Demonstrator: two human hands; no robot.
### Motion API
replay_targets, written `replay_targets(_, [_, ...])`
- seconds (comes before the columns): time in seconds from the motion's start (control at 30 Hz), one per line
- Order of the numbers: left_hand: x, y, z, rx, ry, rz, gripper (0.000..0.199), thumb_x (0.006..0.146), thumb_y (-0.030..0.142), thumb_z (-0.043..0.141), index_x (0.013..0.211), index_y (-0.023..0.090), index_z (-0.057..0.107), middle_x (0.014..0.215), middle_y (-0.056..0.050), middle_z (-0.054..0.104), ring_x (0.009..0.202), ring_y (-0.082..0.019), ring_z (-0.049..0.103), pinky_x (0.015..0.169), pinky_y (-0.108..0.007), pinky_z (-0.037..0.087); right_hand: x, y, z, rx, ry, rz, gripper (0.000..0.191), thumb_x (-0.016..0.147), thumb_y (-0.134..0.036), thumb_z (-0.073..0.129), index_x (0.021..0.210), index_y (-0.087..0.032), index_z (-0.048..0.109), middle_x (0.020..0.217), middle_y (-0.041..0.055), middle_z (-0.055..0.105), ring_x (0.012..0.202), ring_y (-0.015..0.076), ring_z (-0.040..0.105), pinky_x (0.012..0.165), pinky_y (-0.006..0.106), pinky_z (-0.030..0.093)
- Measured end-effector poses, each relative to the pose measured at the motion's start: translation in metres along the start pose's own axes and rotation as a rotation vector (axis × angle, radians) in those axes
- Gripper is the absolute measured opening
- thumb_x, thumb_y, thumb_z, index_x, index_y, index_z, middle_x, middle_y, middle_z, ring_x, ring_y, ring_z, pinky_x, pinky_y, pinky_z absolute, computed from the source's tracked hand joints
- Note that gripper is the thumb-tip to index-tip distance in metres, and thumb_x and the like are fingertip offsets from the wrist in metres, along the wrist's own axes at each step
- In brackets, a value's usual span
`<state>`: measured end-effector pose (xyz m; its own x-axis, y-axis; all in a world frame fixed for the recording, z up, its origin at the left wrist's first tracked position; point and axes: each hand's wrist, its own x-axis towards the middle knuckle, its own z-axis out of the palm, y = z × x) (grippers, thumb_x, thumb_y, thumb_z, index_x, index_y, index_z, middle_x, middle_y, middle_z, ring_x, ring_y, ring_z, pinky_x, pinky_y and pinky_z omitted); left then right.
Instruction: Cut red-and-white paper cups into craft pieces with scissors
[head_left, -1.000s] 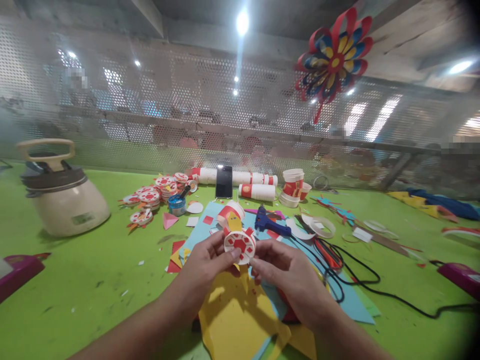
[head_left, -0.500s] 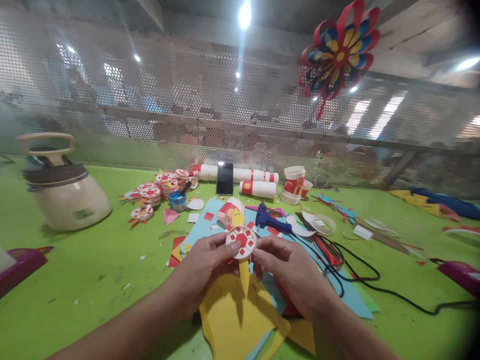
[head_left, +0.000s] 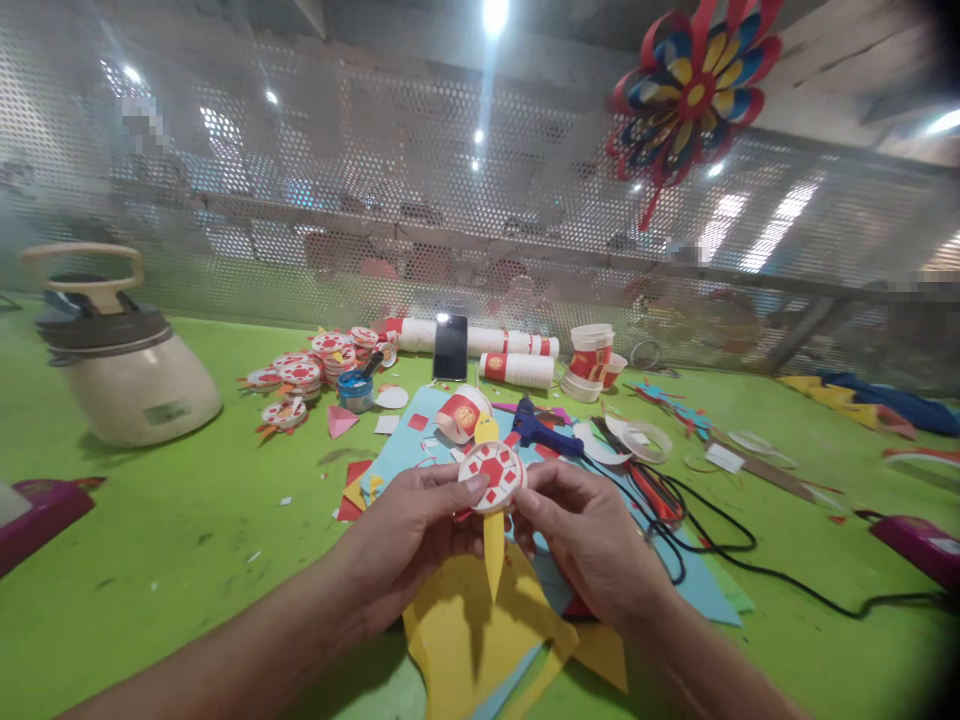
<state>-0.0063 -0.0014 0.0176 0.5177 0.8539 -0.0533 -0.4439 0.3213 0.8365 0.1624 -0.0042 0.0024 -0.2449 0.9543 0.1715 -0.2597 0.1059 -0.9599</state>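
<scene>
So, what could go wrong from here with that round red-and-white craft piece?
The pointed yellow strip juts out below the round red-and-white craft piece that the left hand grips and the right hand touches, so a careless move might crease it. Also, the thin black cable loops near the right hand; catching it might drag the dark-blue glue gun.

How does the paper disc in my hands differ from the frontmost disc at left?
The held disc is tilted up between left hand and right hand; the frontmost disc lies on the green table. The held disc has a long yellow strip below; the frontmost disc shows a shorter orange point. Both are white and round, with red patches.
</scene>
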Motion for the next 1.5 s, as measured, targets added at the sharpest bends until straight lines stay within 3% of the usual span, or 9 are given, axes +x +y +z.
replay_targets(0.27, [0.0013, 0.0000, -0.0038, -0.004, -0.013, -0.020, 0.020, 0.082, 0.022, 0.060, 0.092, 0.009, 0.071, 0.084, -0.011, 0.067, 0.072, -0.015, 0.057, 0.065, -0.023, 0.045, 0.0027, 0.0031, 0.0051, 0.074, 0.007, -0.005, 0.015, 0.077, -0.029, 0.073, 0.070, -0.018, 0.065, 0.057, -0.0025, 0.064, 0.049, 0.0083, 0.055, 0.046, 0.019, 0.043])
replay_targets(0.57, [0.0016, 0.0017, -0.0061, 0.015, 0.006, 0.061, 0.023, 0.082, 0.027, 0.063, 0.096, 0.010, 0.068, 0.090, -0.012, 0.066, 0.070, -0.013, 0.056, 0.068, -0.026, 0.045, 0.0017, -0.0020, 0.0029, 0.094, -0.101, 0.053, 0.024, 0.078, -0.040, 0.068, 0.082, -0.016, 0.066, 0.072, 0.0022, 0.061, 0.060, 0.0115, 0.054, 0.055, 0.024, 0.045])
replay_targets(0.77, [0.0057, -0.0029, -0.0090, 0.131, 0.107, 0.094, 0.027, 0.079, 0.030, 0.065, 0.097, 0.011, 0.068, 0.087, -0.011, 0.067, 0.071, -0.016, 0.059, 0.062, -0.024, 0.043, 0.0050, 0.0002, 0.0044, 0.035, -0.033, 0.067, 0.032, 0.082, -0.047, 0.060, 0.082, -0.015, 0.065, 0.074, 0.0023, 0.057, 0.064, 0.0133, 0.052, 0.057, 0.025, 0.044])
replay_targets(0.93, [0.0079, -0.0040, -0.0081, 0.292, 0.174, 0.130, 0.027, 0.075, 0.033, 0.069, 0.091, 0.012, 0.068, 0.078, -0.007, 0.066, 0.064, -0.015, 0.054, 0.059, -0.025, 0.042, 0.0056, 0.0038, 0.0043, -0.034, 0.028, 0.115, 0.026, 0.080, -0.042, 0.067, 0.078, -0.015, 0.063, 0.069, 0.0013, 0.060, 0.060, 0.0124, 0.051, 0.057, 0.025, 0.043])
replay_targets(1.27, [0.0042, -0.0035, -0.0023, 0.095, 0.029, 0.163, 0.032, 0.088, 0.037, 0.049, 0.076, 0.011, 0.064, 0.072, -0.009, 0.063, 0.066, -0.018, 0.055, 0.064, -0.030, 0.046, 0.0078, 0.0013, -0.0038, 0.131, -0.041, 0.205, 0.028, 0.084, -0.041, 0.062, 0.082, -0.014, 0.065, 0.073, 0.0014, 0.057, 0.060, 0.0097, 0.050, 0.055, 0.023, 0.041])
replay_targets(1.4, [0.0008, -0.0022, 0.0000, 0.086, -0.019, 0.161, 0.032, 0.090, 0.037, 0.047, 0.081, 0.012, 0.064, 0.078, -0.010, 0.065, 0.066, -0.017, 0.056, 0.066, -0.030, 0.046, 0.0081, -0.0004, -0.0021, 0.177, -0.078, 0.206, 0.028, 0.088, -0.040, 0.056, 0.089, -0.014, 0.067, 0.076, 0.0035, 0.059, 0.063, 0.0117, 0.051, 0.061, 0.026, 0.045])
replay_targets(1.5, [-0.0012, -0.0014, 0.0000, 0.101, -0.056, 0.179, 0.032, 0.091, 0.035, 0.045, 0.083, 0.010, 0.065, 0.076, -0.011, 0.066, 0.066, -0.017, 0.057, 0.067, -0.030, 0.046, 0.0077, -0.0028, 0.0020, 0.201, -0.098, 0.192, 0.030, 0.089, -0.042, 0.053, 0.082, -0.016, 0.067, 0.067, 0.0018, 0.058, 0.060, 0.0128, 0.052, 0.066, 0.030, 0.047])
